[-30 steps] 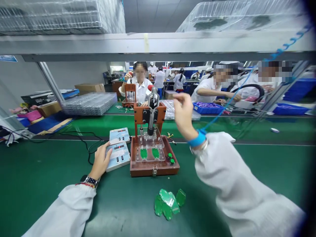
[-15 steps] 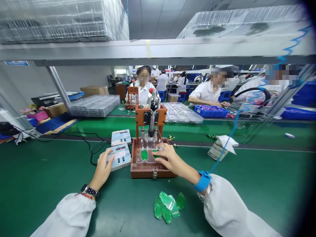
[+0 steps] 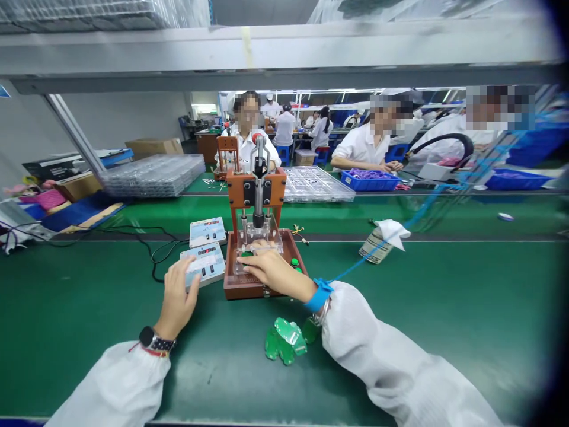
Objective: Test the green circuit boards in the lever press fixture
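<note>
My right hand [image 3: 272,271] reaches over the clear nest plate of a brown clamp test fixture [image 3: 256,190]. Its fingers are stretched out, with the tips at a green circuit board [image 3: 246,255] in the plate's left slot; I see no firm grip on it. The right slot is hidden behind that hand. Beside the lower white control box [image 3: 208,264], my left hand [image 3: 178,293] is open, fingers spread along the box's left edge. Several loose green circuit boards [image 3: 284,343] lie in a pile on the green mat, near my right sleeve.
A second control box [image 3: 207,232] stands behind the first, with black cables to its left. To the right are a can with white tissue [image 3: 379,242] and a blue coiled wrist cord. Beyond are clear trays [image 3: 153,176], a blue bin [image 3: 370,180] and seated co-workers. A shelf crosses overhead.
My right hand has moved left across the nest plate, from the right slot to the left board. My left hand stays by the control box. The view has tilted down a little.
</note>
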The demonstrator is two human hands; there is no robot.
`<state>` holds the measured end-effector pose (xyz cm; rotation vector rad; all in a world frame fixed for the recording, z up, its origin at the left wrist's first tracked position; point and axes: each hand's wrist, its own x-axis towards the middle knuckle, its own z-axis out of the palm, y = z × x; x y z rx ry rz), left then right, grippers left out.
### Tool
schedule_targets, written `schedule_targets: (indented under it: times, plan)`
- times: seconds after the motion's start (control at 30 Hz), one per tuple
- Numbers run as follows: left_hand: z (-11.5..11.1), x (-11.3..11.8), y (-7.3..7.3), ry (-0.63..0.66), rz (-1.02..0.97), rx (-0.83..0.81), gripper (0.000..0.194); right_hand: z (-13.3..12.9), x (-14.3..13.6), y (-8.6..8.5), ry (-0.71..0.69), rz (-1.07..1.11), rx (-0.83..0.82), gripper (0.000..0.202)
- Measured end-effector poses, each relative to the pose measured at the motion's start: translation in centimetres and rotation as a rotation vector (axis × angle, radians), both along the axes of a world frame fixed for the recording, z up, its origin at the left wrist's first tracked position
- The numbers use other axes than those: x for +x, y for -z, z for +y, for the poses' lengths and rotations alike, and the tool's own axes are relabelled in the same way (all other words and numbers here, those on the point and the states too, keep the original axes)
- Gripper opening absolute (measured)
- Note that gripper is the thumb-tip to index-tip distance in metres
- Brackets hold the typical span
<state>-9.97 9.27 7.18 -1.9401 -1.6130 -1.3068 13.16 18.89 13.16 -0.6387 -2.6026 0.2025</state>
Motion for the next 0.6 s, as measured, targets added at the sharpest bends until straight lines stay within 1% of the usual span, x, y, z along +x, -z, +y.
schedule_targets:
  times: [0.03, 0.07, 0.1, 0.13, 0.17, 0.23, 0.27, 0.3, 0.37, 0.43, 0.5, 0.53, 0.6]
  plan:
    - [-0.8, 1.2, -0.4, 0.064, 0.084, 0.053, 0.037, 0.0, -0.1, 0.3, -0.004, 0.020, 0.039, 0.026]
    - [-1.7, 2.7, -0.7, 0.161, 0.157, 0.076, 0.039, 0.0, -0.1, 0.6, -0.008, 0.049, 0.077, 0.026]
    - [-2.7, 4.3, -1.0, 0.283, 0.208, 0.050, 0.043, 0.0, -0.1, 1.0, -0.014, 0.085, 0.112, 0.026]
    - [-3.6, 5.8, -1.1, 0.408, 0.248, -0.029, 0.045, -0.2, 0.1, 1.3, -0.023, 0.126, 0.147, 0.026]
    - [-4.5, 7.3, -1.2, 0.496, 0.280, -0.131, 0.045, -0.4, 0.4, 1.6, -0.033, 0.167, 0.181, 0.026]
    - [-5.7, 9.5, -1.0, 0.545, 0.236, -0.400, 0.048, -1.1, 1.8, 2.3, -0.044, 0.250, 0.253, 0.027]
    - [-6.0, 10.1, -0.7, 0.553, 0.187, -0.521, 0.051, -1.5, 2.9, 2.7, -0.038, 0.287, 0.290, 0.027]
    - [-6.1, 10.4, -0.5, 0.555, 0.127, -0.623, 0.055, -1.8, 4.2, 3.2, -0.015, 0.315, 0.324, 0.029]
    - [-5.9, 10.3, 0.1, 0.560, 0.018, -0.757, 0.063, -2.2, 7.5, 4.6, 0.086, 0.357, 0.372, 0.033]
    - [-5.5, 10.0, 0.6, 0.556, -0.048, -0.824, 0.066, -1.9, 11.0, 6.4, 0.238, 0.360, 0.358, 0.034]
    - [-5.2, 10.0, 0.8, 0.559, -0.068, -0.839, 0.065, -1.0, 14.0, 8.2, 0.377, 0.326, 0.283, 0.031]
    - [-5.1, 10.0, 0.9, 0.566, -0.063, -0.834, 0.063, -0.4, 15.2, 8.9, 0.427, 0.295, 0.235, 0.030]
    - [-5.2, 10.3, 0.9, 0.580, -0.040, -0.814, 0.060, 0.6, 16.8, 10.1, 0.483, 0.216, 0.128, 0.032]
